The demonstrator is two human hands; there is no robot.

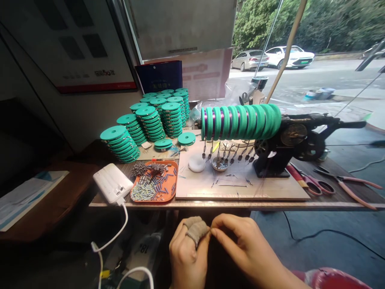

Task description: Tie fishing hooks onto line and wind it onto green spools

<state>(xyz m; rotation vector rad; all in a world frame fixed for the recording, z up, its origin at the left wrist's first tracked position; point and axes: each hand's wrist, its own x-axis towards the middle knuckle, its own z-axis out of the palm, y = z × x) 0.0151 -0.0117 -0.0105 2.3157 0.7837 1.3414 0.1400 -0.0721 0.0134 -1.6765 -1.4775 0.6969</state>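
Note:
Both my hands are low, in front of the table's near edge. My left hand [187, 251] has cloth wraps on two fingers, and its fingers are pinched together. My right hand [240, 245] meets it fingertip to fingertip, also pinched. What they hold between them is too small to make out. Above them on the board [240, 188], a row of green spools [240, 121] sits on the shaft of a dark hand-cranked winder [296, 140]. Small weights hang below the spools on thin lines.
Stacks of green spools [150, 120] fill the back left. An orange tray [155, 186] holds small tubes and parts. A white power bank [112, 182] with cable, a white disc [196, 163], a small bowl [219, 163], scissors [315, 184] and pliers [349, 186] lie on the table.

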